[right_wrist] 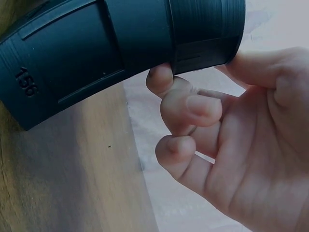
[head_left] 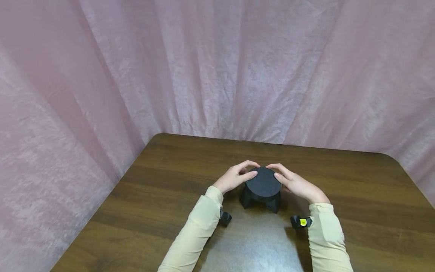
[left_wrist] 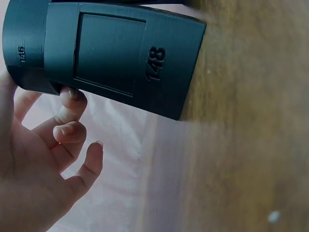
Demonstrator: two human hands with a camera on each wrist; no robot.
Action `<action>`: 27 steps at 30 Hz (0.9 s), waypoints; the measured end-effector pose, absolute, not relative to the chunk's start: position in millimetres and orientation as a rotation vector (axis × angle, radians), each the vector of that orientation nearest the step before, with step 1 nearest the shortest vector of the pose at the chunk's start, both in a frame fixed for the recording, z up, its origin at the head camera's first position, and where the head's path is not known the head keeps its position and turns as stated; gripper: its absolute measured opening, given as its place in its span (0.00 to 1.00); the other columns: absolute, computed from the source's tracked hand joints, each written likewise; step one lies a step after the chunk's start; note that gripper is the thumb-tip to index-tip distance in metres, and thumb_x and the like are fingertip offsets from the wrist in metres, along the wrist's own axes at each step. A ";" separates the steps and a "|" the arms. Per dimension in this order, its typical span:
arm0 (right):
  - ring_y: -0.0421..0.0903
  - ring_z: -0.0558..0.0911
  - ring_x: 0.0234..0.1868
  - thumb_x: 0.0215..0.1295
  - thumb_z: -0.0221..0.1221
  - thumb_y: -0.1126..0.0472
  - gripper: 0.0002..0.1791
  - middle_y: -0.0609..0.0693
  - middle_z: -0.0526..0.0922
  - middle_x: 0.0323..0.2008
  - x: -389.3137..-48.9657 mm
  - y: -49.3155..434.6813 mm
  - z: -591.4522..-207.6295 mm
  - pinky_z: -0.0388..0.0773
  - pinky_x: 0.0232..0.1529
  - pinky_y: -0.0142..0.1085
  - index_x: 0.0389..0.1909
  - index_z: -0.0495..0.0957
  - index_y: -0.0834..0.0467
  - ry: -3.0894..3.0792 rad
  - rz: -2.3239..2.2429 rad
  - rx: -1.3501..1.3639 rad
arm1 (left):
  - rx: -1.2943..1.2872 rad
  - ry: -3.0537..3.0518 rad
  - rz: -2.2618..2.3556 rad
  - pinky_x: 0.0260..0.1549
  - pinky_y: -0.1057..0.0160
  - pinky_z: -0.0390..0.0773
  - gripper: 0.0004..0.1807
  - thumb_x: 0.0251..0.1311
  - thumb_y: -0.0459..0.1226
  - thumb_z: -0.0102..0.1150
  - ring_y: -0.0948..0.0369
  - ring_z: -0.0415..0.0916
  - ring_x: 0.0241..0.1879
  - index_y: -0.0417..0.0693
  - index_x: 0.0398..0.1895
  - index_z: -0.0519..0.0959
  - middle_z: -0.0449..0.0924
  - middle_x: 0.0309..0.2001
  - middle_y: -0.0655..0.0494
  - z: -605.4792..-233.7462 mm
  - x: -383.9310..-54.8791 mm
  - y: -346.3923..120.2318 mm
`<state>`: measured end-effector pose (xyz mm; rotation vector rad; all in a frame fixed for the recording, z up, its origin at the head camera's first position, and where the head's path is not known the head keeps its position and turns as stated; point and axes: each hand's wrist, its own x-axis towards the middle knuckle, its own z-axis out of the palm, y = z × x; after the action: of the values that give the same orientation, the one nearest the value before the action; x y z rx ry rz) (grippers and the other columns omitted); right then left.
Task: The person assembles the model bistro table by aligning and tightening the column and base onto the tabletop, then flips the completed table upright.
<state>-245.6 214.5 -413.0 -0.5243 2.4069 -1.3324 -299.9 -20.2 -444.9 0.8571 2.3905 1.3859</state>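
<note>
A small black stool with a round flat top and thick splayed legs stands upright on the wooden table. My left hand grips the left side of its round top, thumb on the upper edge and fingers round the far side. From the right, my right hand holds the same top in a like way. In the left wrist view a stool leg bears the raised number 148, and the left hand's lower fingers curl loosely beneath the top. Another leg, in the right wrist view, is marked 156.
The brown wooden table has rounded far corners. Behind it and along the left hangs a pink curtain. A black wrist camera sits under the left sleeve, and another camera with a yellow label is at the right wrist.
</note>
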 end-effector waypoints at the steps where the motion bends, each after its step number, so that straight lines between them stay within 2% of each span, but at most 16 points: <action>1: 0.59 0.68 0.56 0.71 0.35 0.51 0.22 0.59 0.56 0.64 -245.7 214.5 -413.0 0.70 0.49 0.54 0.65 0.51 0.48 2.406 -1.331 -0.523 | 0.851 2.382 1.392 0.32 0.64 0.70 0.18 0.58 0.56 0.48 0.63 0.70 0.32 0.76 0.53 0.67 0.76 0.33 0.58 -445.3 -299.9 -20.0; 3: 0.60 0.64 0.60 0.71 0.35 0.50 0.23 0.59 0.55 0.65 -245.4 215.9 -414.0 0.67 0.51 0.57 0.65 0.51 0.48 2.398 -1.335 -0.522 | 0.848 2.363 1.403 0.36 0.64 0.71 0.19 0.58 0.56 0.48 0.64 0.72 0.35 0.76 0.54 0.67 0.77 0.38 0.60 -446.9 -299.6 -18.9; 7: 0.57 0.69 0.55 0.71 0.36 0.50 0.22 0.59 0.57 0.63 -243.8 216.7 -418.7 0.70 0.47 0.53 0.64 0.51 0.48 2.379 -1.349 -0.522 | 0.835 2.332 1.429 0.41 0.62 0.72 0.19 0.58 0.55 0.48 0.66 0.74 0.41 0.74 0.53 0.67 0.76 0.44 0.64 -448.6 -295.4 -18.7; 9: 0.52 0.72 0.42 0.71 0.36 0.51 0.22 0.58 0.58 0.61 -242.2 215.2 -422.2 0.72 0.39 0.46 0.64 0.51 0.48 2.370 -1.354 -0.523 | 0.822 2.326 1.432 0.42 0.62 0.72 0.19 0.58 0.55 0.49 0.66 0.75 0.41 0.74 0.53 0.68 0.77 0.43 0.65 -452.4 -293.6 -20.4; 12: 0.45 0.68 0.26 0.71 0.36 0.50 0.23 0.57 0.62 0.54 -239.9 212.7 -425.9 0.69 0.28 0.39 0.64 0.52 0.48 2.359 -1.357 -0.514 | 0.801 2.314 1.429 0.42 0.62 0.72 0.18 0.57 0.56 0.49 0.66 0.75 0.41 0.78 0.52 0.67 0.77 0.43 0.66 -460.3 -294.1 -22.6; 14: 0.42 0.60 0.18 0.71 0.36 0.50 0.22 0.57 0.67 0.42 -239.1 211.9 -426.3 0.63 0.21 0.35 0.64 0.52 0.48 2.376 -1.335 -0.507 | 0.789 2.311 1.427 0.43 0.62 0.72 0.18 0.57 0.56 0.49 0.67 0.75 0.41 0.77 0.53 0.67 0.77 0.43 0.66 -461.1 -293.3 -23.2; 15: 0.41 0.60 0.18 0.71 0.37 0.50 0.22 0.56 0.67 0.36 -239.1 211.7 -426.0 0.62 0.19 0.34 0.64 0.52 0.47 2.393 -1.320 -0.506 | 0.786 2.315 1.423 0.43 0.62 0.72 0.18 0.57 0.56 0.49 0.67 0.75 0.41 0.78 0.52 0.67 0.77 0.43 0.66 -460.5 -293.3 -23.4; 17: 0.42 0.60 0.17 0.70 0.37 0.49 0.22 0.53 0.65 0.27 -239.4 211.3 -424.9 0.62 0.18 0.33 0.63 0.53 0.46 2.425 -1.295 -0.498 | 0.792 2.339 1.407 0.42 0.62 0.72 0.19 0.57 0.57 0.48 0.67 0.75 0.41 0.77 0.53 0.67 0.77 0.42 0.66 -458.7 -293.8 -23.6; 20: 0.46 0.68 0.21 0.70 0.38 0.48 0.22 0.52 0.65 0.25 -239.2 212.4 -423.9 0.67 0.21 0.37 0.63 0.53 0.44 2.470 -1.244 -0.495 | 0.831 2.372 1.369 0.36 0.64 0.71 0.19 0.58 0.57 0.47 0.66 0.73 0.35 0.75 0.54 0.67 0.77 0.37 0.63 -456.0 -294.6 -23.2; 22: 0.50 0.72 0.26 0.69 0.38 0.47 0.22 0.53 0.70 0.30 -238.9 214.2 -423.5 0.71 0.26 0.40 0.63 0.53 0.42 2.486 -1.219 -0.496 | 0.868 2.389 1.328 0.31 0.65 0.70 0.20 0.59 0.57 0.46 0.64 0.70 0.31 0.74 0.55 0.66 0.75 0.32 0.61 -454.4 -295.3 -22.9; 25: 0.50 0.77 0.36 0.69 0.37 0.45 0.23 0.54 0.74 0.45 -239.3 218.0 -423.0 0.74 0.36 0.44 0.64 0.54 0.40 2.534 -1.185 -0.498 | 0.917 2.407 1.271 0.28 0.66 0.69 0.20 0.59 0.57 0.45 0.64 0.68 0.28 0.73 0.55 0.65 0.73 0.30 0.60 -450.9 -297.3 -23.0; 27: 0.49 0.77 0.38 0.69 0.36 0.44 0.22 0.55 0.75 0.46 -239.8 220.7 -422.5 0.73 0.37 0.43 0.63 0.56 0.42 2.574 -1.155 -0.495 | 0.936 2.432 1.221 0.29 0.67 0.70 0.20 0.59 0.58 0.44 0.64 0.69 0.29 0.75 0.55 0.65 0.74 0.32 0.62 -448.1 -298.7 -23.5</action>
<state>-239.8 220.7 -422.5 -0.4948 2.5742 -1.1549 -298.7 -23.5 -448.1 0.9362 2.4323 1.2209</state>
